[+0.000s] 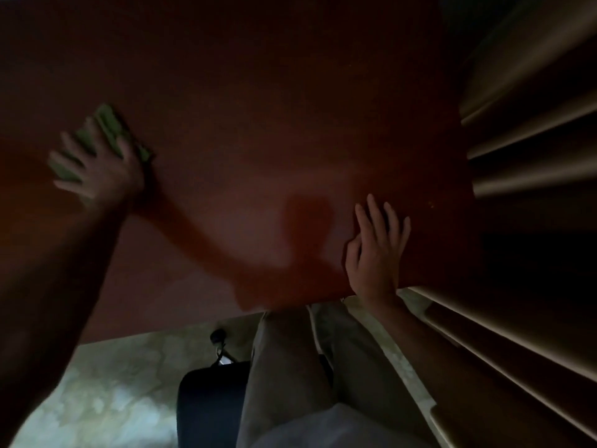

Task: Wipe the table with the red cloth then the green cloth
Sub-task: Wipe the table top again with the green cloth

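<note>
Dim light; much of the view is in shadow. A reddish-brown table fills the upper and middle frame, its near edge running across the lower part. The green cloth lies on the table at far left, folded or bunched, and is pressed flat under the left hand. That hand is blurred; its fingers are seen spread and fairly straight across the cloth, not wrapped round it, so the cloth is pinned rather than gripped. The left forearm reaches in from the lower left corner, and its shadow is cast across the table toward the centre. The right hand is laid palm down on the table near its right front corner, fingers straight and slightly apart, the thumb tucked alongside; nothing is held in it. The two hands are well apart, the cloth being at the left one only. The red cloth cannot be made out; against the red surface in this light it cannot be told whether it is in view. Pale slats are seen to the right of the table. Below the table edge, light trousers, a dark bag beside them, and a pale mottled floor are visible.
</note>
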Available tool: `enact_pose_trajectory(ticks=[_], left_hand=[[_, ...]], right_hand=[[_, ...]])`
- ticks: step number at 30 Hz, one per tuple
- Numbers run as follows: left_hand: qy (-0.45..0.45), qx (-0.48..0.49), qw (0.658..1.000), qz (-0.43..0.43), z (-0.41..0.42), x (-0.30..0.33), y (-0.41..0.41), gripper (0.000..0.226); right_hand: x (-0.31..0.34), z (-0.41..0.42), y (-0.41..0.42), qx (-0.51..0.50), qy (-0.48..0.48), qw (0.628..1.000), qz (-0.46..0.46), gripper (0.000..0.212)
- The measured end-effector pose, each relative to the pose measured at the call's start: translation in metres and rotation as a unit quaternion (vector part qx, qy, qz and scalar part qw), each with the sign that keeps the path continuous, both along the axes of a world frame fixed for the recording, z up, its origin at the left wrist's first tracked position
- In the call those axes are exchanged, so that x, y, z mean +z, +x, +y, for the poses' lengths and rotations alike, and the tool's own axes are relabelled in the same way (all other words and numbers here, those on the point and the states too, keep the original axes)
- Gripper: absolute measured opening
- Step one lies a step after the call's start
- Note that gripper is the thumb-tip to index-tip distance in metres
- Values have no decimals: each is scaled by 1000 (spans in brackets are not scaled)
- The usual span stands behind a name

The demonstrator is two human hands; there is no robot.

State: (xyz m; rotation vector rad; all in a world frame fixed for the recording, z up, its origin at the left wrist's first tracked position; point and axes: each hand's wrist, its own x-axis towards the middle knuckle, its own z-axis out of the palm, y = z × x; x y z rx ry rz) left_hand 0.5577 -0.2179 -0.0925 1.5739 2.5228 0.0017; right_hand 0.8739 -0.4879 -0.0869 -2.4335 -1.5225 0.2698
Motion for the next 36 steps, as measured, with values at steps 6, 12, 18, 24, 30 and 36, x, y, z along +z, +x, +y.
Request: enact_pose_trajectory(ticks=[6,12,18,24,30,36], left_hand=[[-8,-319,947,-23,-49,2,154,63],[-21,-589,807,-29,-178,8,242,62],[-37,-606,793,-49,-222,11,208,66],[4,-304,953,-17,-117,7,73,65],[20,-146,989,2,-135,3,60,65],[-29,-345,938,-14,-228,8,187,75]], right_hand=[[-1,-1,0,-1,7,1000,1,50],[6,-6,6,-77,149,967,193,44],[15,-23,56,-140,175,958,178,46],[1,-40,114,-198,81,974,75,49],[1,-40,117,-256,100,951,144,49],[11,-41,119,-252,116,943,187,48]])
